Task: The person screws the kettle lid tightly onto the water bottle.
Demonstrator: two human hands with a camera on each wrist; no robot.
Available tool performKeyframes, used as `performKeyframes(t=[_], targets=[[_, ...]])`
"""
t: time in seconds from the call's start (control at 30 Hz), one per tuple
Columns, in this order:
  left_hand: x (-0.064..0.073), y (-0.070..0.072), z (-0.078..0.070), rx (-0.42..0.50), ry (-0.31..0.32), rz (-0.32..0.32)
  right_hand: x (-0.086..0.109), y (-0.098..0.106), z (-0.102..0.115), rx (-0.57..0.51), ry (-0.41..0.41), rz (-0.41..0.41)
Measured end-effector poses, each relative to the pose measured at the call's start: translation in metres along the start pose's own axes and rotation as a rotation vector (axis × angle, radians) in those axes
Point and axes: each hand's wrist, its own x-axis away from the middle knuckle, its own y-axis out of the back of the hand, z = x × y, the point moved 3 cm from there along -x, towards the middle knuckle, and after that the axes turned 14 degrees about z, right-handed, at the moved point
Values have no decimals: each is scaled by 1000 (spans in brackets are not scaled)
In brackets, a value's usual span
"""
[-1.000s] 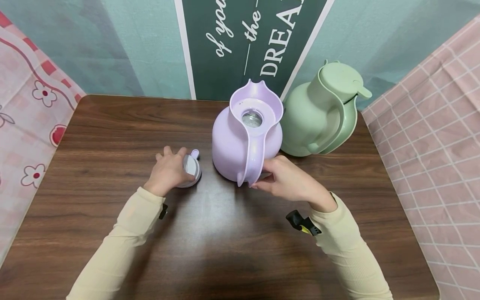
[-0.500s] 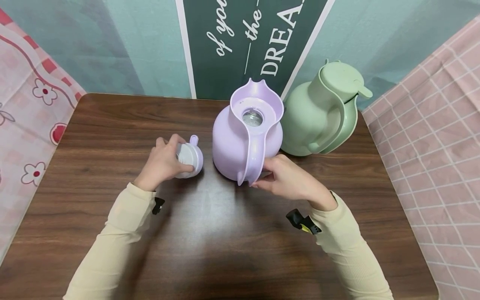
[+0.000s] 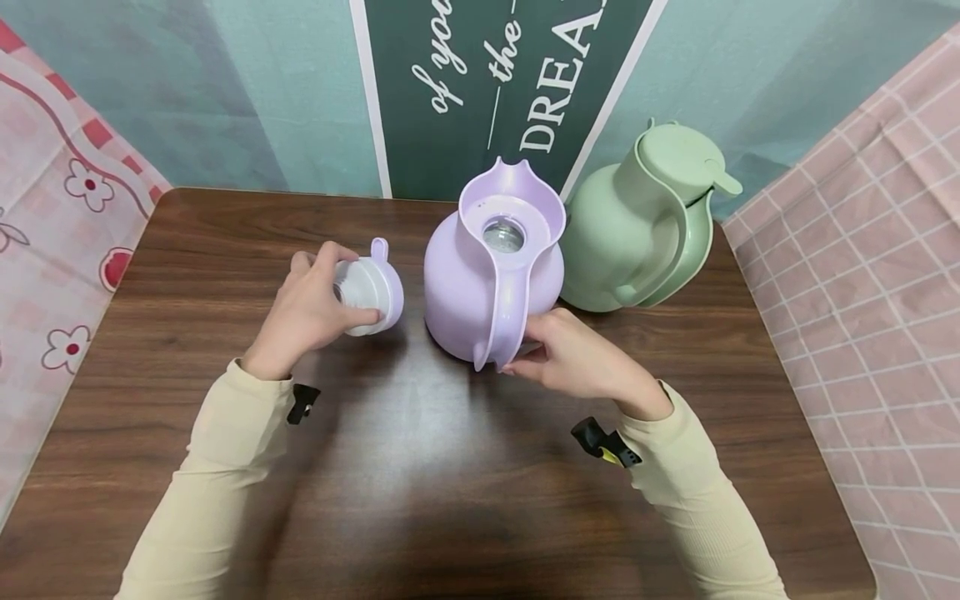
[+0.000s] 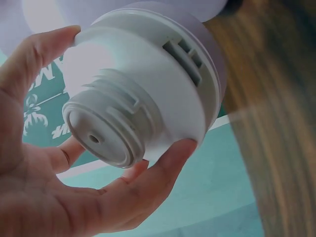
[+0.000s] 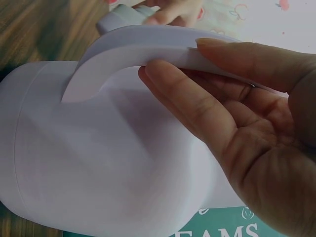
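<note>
My left hand grips a purple-and-white screw lid by its sides, tilted on its side above the table left of the jug. In the left wrist view the lid's white threaded plug points back toward the palm, thumb and fingertips around the wide rim. A lilac thermos jug stands upright with its top uncovered, the round inner mouth showing. My right hand holds the jug's handle low down, thumb on the outer side and fingers inside the loop.
A green thermos jug with its lid on stands close behind and right of the lilac one. The brown wooden table meets a blue-green cloth backdrop behind. Pink patterned cloths hang at both sides.
My left hand has lifted the lid from the table, moving it away from me and slightly left while tilting it. The right hand and both jugs have stayed in place.
</note>
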Motion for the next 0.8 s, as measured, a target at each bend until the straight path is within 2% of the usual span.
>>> performKeyframes(t=[0.43,0.67,0.8], targets=[[18,25,-23,15,-97,-139,0,1,2,-1,6,3],[24,34,-41,1,-192,-221,-1,1,1,5,6,-5],[27,39,-52,-9,-231,-244,-1,1,0,3,11,-4]])
